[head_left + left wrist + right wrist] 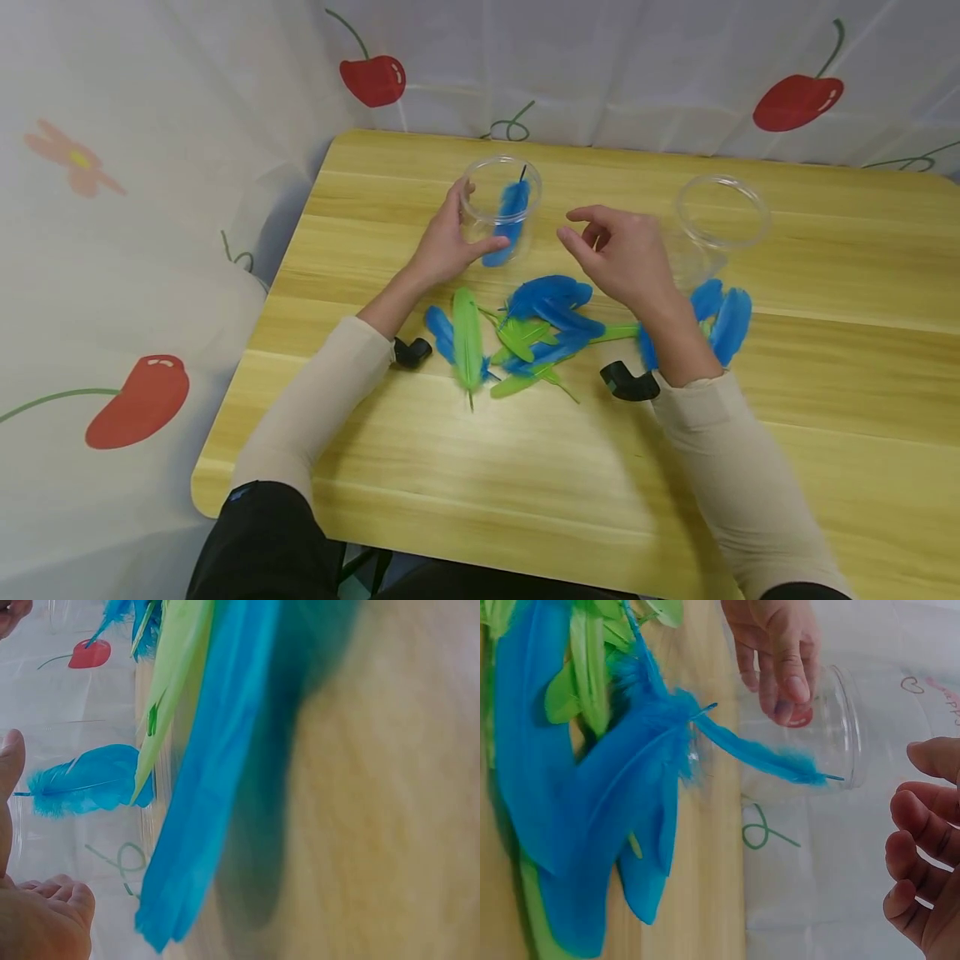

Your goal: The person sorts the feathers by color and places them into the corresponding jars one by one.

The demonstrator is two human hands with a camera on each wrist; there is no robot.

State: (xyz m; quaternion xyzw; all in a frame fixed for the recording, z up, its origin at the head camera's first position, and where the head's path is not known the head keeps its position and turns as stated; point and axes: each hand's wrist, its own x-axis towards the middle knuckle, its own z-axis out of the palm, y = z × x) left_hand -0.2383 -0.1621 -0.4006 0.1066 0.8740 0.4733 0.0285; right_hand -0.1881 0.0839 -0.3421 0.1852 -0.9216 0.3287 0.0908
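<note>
My left hand [441, 247] holds a clear plastic jar [528, 218] near the back of the table, thumb in front and fingers round its far side. One blue feather [513, 202] leans inside the jar, quill upward. To the right of it, my right hand [628, 254] hovers with loosely bent fingers and nothing in them; the right wrist view shows these fingers [904, 851] apart from the jar. Below both hands lies a loose pile of blue feathers [551, 293] and green feathers [467, 337].
A second clear jar [690, 260] stands behind the right hand, with more blue feathers [731, 327] beside the right wrist. The wooden table [487, 467] meets a white curtain [600, 75] with printed cherries at its back and left.
</note>
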